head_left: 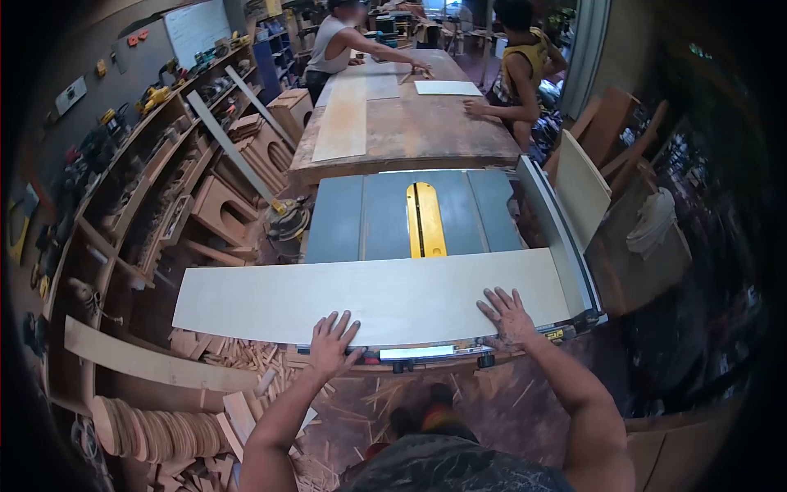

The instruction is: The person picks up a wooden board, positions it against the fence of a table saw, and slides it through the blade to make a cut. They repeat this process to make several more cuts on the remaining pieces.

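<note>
A long pale plywood board (393, 293) lies crosswise over the near part of a table saw (336, 217). Its right end sits close to the saw's rip fence (566, 238). My left hand (333, 343) rests with spread fingers on the board's near edge, left of the middle. Farther right, my right hand (508, 318) lies flat on the board, fingers apart, near the fence. Beyond the board, the yellow throat plate (425, 217) shows a dark slot; I cannot make out a raised blade in it.
Behind the saw stands a large worktable (443, 131) bearing thin panels. One person (336, 49) leans over it at left, another (520, 74) stands at right. Shelves with tools (156, 98) line the left wall. Wood offcuts (238, 357) litter the floor. A panel (580, 190) leans beside the fence.
</note>
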The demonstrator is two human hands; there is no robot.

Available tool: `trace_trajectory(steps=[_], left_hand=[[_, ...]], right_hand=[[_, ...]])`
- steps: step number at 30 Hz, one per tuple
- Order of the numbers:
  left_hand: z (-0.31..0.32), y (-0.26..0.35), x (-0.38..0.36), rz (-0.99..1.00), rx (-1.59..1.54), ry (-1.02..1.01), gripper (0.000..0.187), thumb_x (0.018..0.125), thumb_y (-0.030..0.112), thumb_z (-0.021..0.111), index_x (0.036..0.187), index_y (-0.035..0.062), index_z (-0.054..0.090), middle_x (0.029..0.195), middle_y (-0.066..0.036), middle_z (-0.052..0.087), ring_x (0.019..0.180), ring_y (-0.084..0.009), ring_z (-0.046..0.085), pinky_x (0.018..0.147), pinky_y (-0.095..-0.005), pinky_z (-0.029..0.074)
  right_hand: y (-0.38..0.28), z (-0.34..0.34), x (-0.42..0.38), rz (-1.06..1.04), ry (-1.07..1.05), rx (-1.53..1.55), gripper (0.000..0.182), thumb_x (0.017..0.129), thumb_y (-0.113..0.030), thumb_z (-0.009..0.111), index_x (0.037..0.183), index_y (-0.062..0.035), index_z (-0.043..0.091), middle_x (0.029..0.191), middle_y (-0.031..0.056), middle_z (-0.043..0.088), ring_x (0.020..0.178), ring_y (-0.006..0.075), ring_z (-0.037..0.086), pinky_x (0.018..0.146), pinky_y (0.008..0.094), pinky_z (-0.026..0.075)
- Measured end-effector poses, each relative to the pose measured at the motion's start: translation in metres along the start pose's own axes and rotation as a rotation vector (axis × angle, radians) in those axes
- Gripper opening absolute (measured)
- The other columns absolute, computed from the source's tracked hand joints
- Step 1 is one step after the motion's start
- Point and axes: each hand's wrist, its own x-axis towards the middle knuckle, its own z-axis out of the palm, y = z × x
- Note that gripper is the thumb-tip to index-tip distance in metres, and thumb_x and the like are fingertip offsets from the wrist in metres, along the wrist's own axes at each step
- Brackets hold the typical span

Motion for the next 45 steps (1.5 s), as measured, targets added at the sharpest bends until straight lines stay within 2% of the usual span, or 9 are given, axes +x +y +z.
trace_trajectory(steps=[4,6,15,19,36,45], left_hand=[[0.010,-0.003,0.008,-0.021,-0.003,-0.002,0.064,0.084,0.045,0.075,0.138,0.0129,0.065,0.154,-0.018,0.051,0.141,-0.0441,0.044,0.115,-0.0609,0.033],[0.022,-0.006,-0.003,0.015,0.022,0.013,0.065,0.083,0.046,0.075,0.138,0.0122,0.065,0.154,-0.019,0.051,0.140,-0.0452,0.045,0.115,-0.0619,0.033],[0.020,-0.005,0.006,-0.008,0.034,0.031,0.066,0.081,0.047,0.075,0.136,0.0122,0.066,0.153,-0.019,0.053,0.139,-0.0456,0.046,0.114,-0.0617,0.035],[0.013,-0.001,0.009,-0.007,0.025,0.067,0.065,0.080,0.047,0.076,0.135,0.0150,0.067,0.152,-0.017,0.054,0.137,-0.0445,0.048,0.113,-0.0609,0.036],[0.008,0.001,0.009,-0.006,0.020,0.107,0.062,0.082,0.049,0.075,0.134,0.0153,0.068,0.150,-0.016,0.055,0.136,-0.0418,0.049,0.113,-0.0584,0.038],[0.009,0.002,0.007,-0.012,0.029,0.115,0.063,0.082,0.049,0.074,0.135,0.0146,0.067,0.150,-0.015,0.054,0.137,-0.0407,0.048,0.114,-0.0579,0.037]], right_hand=[[0.008,0.000,0.005,0.008,0.006,0.030,0.094,0.084,-0.055,0.073,0.162,-0.0184,0.035,0.169,0.0157,0.026,0.157,0.0389,0.022,0.126,0.0653,0.016],[0.007,0.004,0.001,-0.006,0.081,0.027,0.094,0.084,-0.055,0.073,0.162,-0.0185,0.035,0.169,0.0155,0.027,0.157,0.0383,0.022,0.126,0.0648,0.017],[0.006,0.005,0.001,0.004,0.069,0.004,0.097,0.083,-0.062,0.072,0.162,-0.0182,0.036,0.169,0.0142,0.028,0.157,0.0368,0.022,0.126,0.0654,0.017],[0.007,0.003,0.007,0.012,0.060,0.017,0.098,0.081,-0.064,0.072,0.161,-0.0181,0.037,0.168,0.0142,0.030,0.157,0.0369,0.023,0.125,0.0659,0.017],[0.003,-0.002,0.003,0.027,0.028,-0.019,0.096,0.085,-0.070,0.065,0.162,-0.0190,0.037,0.169,0.0138,0.028,0.157,0.0361,0.023,0.127,0.0627,0.015],[0.002,-0.002,0.002,0.038,0.020,-0.017,0.098,0.084,-0.069,0.067,0.162,-0.0188,0.036,0.169,0.0135,0.028,0.157,0.0358,0.022,0.127,0.0623,0.014]])
